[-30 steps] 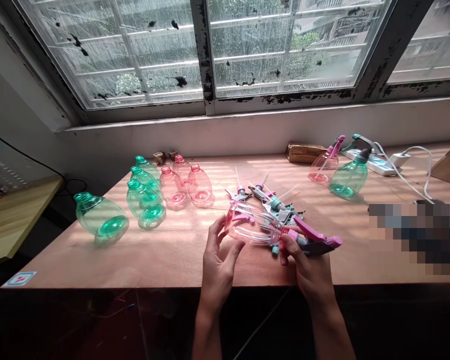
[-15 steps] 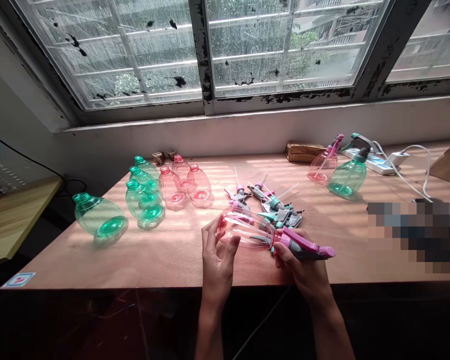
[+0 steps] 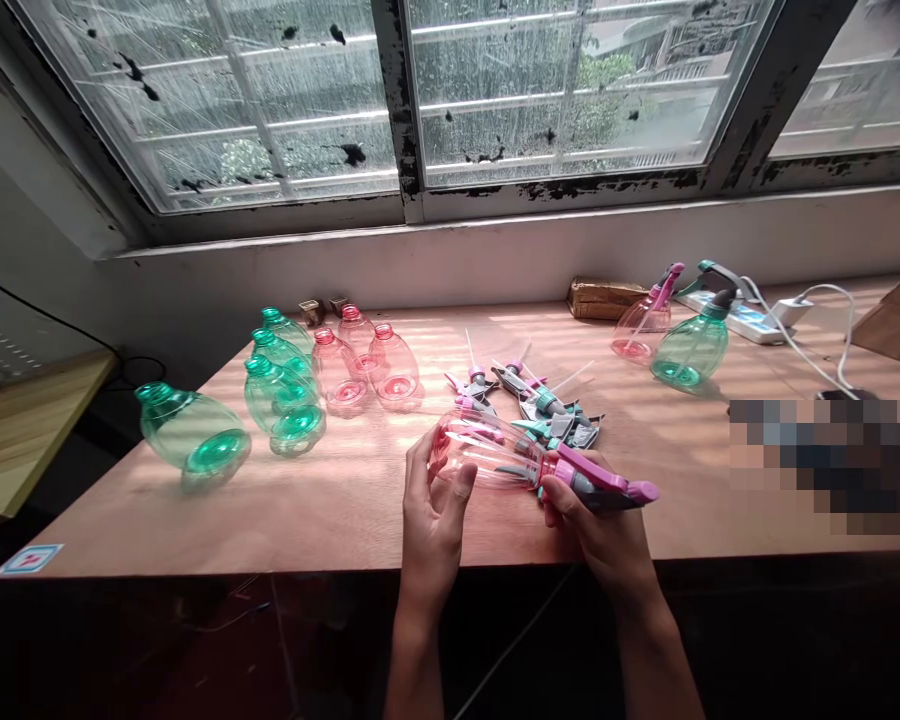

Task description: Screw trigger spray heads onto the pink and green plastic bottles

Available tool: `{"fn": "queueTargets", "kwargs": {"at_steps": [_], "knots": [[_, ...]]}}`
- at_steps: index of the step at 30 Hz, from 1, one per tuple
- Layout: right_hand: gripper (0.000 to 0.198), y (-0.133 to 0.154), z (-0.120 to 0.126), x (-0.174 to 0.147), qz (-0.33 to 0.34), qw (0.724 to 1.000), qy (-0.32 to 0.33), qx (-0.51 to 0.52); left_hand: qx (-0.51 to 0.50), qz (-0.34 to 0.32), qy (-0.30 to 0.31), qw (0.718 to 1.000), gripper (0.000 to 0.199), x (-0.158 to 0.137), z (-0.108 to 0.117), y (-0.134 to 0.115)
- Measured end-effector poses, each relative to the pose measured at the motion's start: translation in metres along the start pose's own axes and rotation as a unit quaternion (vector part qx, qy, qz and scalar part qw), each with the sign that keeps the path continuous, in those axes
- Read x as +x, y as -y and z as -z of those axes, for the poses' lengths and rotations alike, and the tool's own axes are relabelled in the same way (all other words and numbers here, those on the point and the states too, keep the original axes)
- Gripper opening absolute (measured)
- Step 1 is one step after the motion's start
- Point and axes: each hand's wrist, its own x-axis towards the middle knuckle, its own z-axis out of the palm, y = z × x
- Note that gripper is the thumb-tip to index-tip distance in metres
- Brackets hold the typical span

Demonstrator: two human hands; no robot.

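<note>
"Pink bottle: where does it sit against the fingers?"

"Between them. It lies on its side, raised over the table, base at the left fingers and neck at the right ones."

"How is the left hand set?"

"Cupped round the base end, fingers behind and thumb in front, the curve fairly wide."

"And the right hand?"

"Narrow. Its thumb and fingers are closed where the neck meets the pink-and-grey spray head, which points out to the right past the thumb. I can't tell how far the collar is screwed on."

"What's nearest beyond the fingers?"

"A heap of loose spray heads, pink, teal and grey, just past the bottle and partly hidden by it."

"Left of the left fingers?"

"Three upright pink bottles farther back, then green bottles beside them, with one green bottle apart at the far left."

"Past the right fingers?"

"Well beyond them, a pink sprayer and a green sprayer stand side by side, heads fitted, near a power strip."
</note>
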Motion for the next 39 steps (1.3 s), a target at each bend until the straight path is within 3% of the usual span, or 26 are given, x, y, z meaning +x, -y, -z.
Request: {"fn": "queueTargets", "kwargs": {"at_steps": [9, 12, 19, 28, 39], "knots": [[0.028, -0.0002, -0.0032, 0.0044, 0.019, 0.995, -0.084, 0.054, 0.008, -0.035, 0.037, 0.999, 0.055, 0.0024, 0.0032, 0.0024], [0.027, -0.0002, -0.0040, 0.0042, 0.020, 0.994, -0.083, 0.074, 0.035, -0.049, 0.029, 0.998, 0.055, 0.0012, 0.0005, 0.0051], [0.028, -0.0001, -0.0018, 0.0032, 0.025, 0.997, -0.061, 0.048, 0.022, -0.012, 0.040, 0.999, 0.081, -0.0022, 0.0032, 0.0067], [0.029, 0.0039, -0.0035, 0.0026, 0.009, 0.997, -0.062, 0.042, 0.024, -0.011, 0.012, 1.000, 0.050, 0.0018, 0.0016, 0.0056], [0.025, 0.0003, -0.0032, 0.0040, 0.021, 0.995, -0.066, 0.073, -0.043, 0.013, 0.042, 0.998, 0.052, 0.0011, -0.0008, 0.0038]]}}
